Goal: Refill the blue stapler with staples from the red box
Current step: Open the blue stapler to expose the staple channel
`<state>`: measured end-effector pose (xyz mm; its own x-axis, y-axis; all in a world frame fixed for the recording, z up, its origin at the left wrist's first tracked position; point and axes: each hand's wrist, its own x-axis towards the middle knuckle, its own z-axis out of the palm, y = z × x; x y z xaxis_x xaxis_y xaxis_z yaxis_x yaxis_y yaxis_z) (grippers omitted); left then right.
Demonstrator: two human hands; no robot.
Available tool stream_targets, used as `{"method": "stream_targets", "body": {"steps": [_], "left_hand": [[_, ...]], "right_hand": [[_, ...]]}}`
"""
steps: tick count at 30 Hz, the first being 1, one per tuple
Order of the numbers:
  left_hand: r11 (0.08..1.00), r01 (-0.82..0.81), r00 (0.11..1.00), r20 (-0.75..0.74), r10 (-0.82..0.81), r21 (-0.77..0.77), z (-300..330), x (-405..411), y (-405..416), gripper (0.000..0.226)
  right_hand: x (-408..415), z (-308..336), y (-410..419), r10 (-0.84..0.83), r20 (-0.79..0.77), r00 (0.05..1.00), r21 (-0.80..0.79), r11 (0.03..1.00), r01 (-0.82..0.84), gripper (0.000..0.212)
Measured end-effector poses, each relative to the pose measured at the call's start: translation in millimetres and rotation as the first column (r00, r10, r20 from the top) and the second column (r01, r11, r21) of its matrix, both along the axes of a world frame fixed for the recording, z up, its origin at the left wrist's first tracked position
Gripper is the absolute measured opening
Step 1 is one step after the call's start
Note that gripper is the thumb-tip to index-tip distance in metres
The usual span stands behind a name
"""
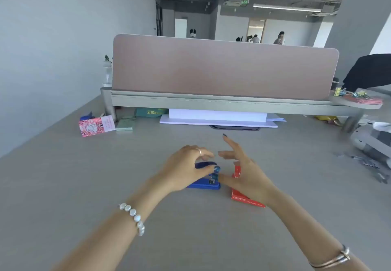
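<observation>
While resting on the grey desk (63, 175), blue stapler (204, 183) gripped from above by left hand (186, 169), right hand (243, 171) spread open over red staple box (238, 195) alongside.

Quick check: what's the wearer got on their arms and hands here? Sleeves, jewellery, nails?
No sleeves in view; both forearms are bare. Left wrist: pearl bead bracelet. Left hand: thin ring. Right wrist: silver metal bangle. Right hand: dark nail polish.
</observation>
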<state>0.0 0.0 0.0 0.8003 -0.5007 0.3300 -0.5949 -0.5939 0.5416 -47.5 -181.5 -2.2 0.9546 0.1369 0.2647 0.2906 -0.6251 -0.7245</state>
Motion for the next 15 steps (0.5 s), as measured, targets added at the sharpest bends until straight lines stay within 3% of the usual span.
{"method": "stream_targets", "body": {"steps": [4, 10, 15], "left_hand": [[0.999, -0.007, 1.000, 0.004, 0.007, 0.036, -9.5, 6.0, -3.3, 0.037], [0.999, 0.017, 0.999, -0.032, -0.016, 0.044, -15.7, 10.8, -10.4, 0.034], [0.997, 0.043, 0.993, -0.108, -0.050, -0.064, -19.7, 0.7, -11.2, 0.027]], "right_hand": [[5.4, -13.2, 1.6, 0.041, -0.101, 0.994, -0.139, 0.989, -0.055, 0.087], [12.9, -29.5, 5.4, -0.050, -0.085, 0.995, -0.159, 0.987, 0.036, 0.076], [5.3, -28.6, 4.4, -0.039, -0.028, 0.999, -0.231, 0.972, 0.031, 0.026]]}}
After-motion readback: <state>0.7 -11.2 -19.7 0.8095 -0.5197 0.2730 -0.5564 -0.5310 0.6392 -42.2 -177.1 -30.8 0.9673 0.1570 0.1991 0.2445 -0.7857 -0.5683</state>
